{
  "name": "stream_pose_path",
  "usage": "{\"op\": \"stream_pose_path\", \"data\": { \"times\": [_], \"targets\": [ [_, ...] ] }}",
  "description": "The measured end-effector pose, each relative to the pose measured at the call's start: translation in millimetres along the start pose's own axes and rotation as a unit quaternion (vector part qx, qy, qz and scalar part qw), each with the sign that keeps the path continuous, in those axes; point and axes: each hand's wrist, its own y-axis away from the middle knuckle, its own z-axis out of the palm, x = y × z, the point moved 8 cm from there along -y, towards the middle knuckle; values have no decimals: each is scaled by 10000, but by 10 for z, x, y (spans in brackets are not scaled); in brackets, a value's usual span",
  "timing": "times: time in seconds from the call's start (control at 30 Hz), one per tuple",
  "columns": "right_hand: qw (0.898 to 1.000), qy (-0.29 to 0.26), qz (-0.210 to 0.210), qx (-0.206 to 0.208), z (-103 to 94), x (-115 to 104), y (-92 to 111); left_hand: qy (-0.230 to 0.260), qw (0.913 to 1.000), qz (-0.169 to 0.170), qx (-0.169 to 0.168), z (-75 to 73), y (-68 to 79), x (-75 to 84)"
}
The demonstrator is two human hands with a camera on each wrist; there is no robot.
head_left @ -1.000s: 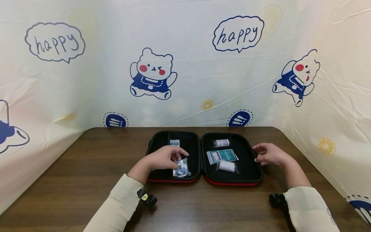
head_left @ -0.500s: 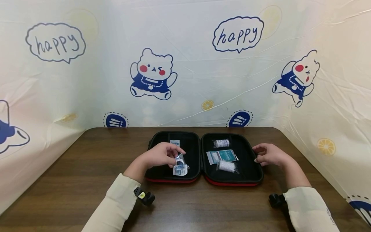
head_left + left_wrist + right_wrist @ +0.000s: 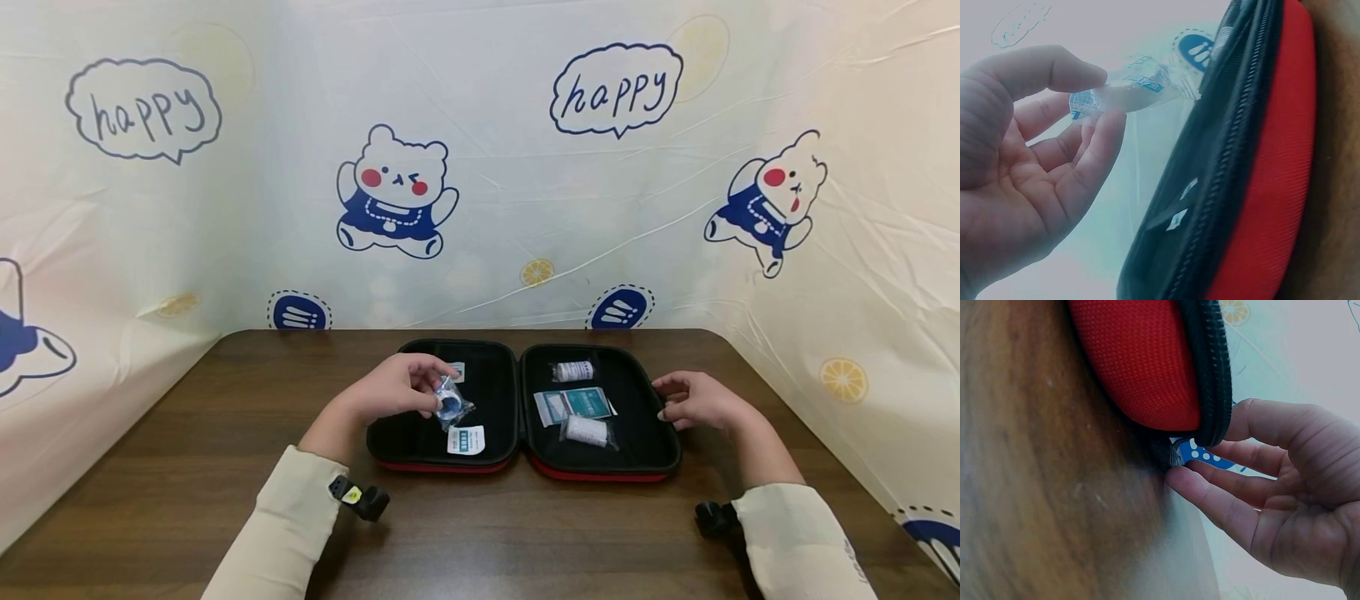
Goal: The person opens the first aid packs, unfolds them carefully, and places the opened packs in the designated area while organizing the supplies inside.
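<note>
My left hand pinches a small clear plastic packet with blue print between thumb and fingertips, raised over the left half of an open black zip case. In the left wrist view, something whitish shows inside the packet. Below it lies a flat white sachet with blue print; another sachet is partly hidden behind the hand. At the right rim of the case, my right hand holds the edge, its fingers around the zipped border in the right wrist view.
The right half holds a wrapped white roll, a second wrapped roll and flat teal-and-white packets. The case's outside is red. It lies on a brown wooden table, with a printed curtain behind.
My left hand has lifted the plastic packet off the lower white sachet and moved it up and to the left, uncovering that sachet. The right hand stays at the rim.
</note>
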Motion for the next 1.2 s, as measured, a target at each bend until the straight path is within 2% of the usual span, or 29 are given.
{"op": "stream_pose_path", "data": {
  "times": [0.23, 0.57, 0.77, 0.93, 1.2],
  "targets": [
    [10000, -21, -10, 8, 2, 4, -3, -92, 9993, -179, 311, -178, 51, -50],
    [10000, 5, -14, 20, 2, -1, -1, -9, 9953, -438, 863, -392, 97, -224],
    [10000, 15, -11, 36, -3, 3, -1, 10, 9873, -830, 1357, -492, 121, -380],
    [10000, -2, -18, 27, -15, 4, 10, -159, 9784, -1160, 1701, -563, 133, -473],
    [10000, 1, -40, 17, -2, -1, 3, -622, 9690, -1521, 1844, -624, 149, -536]
  ]
}}
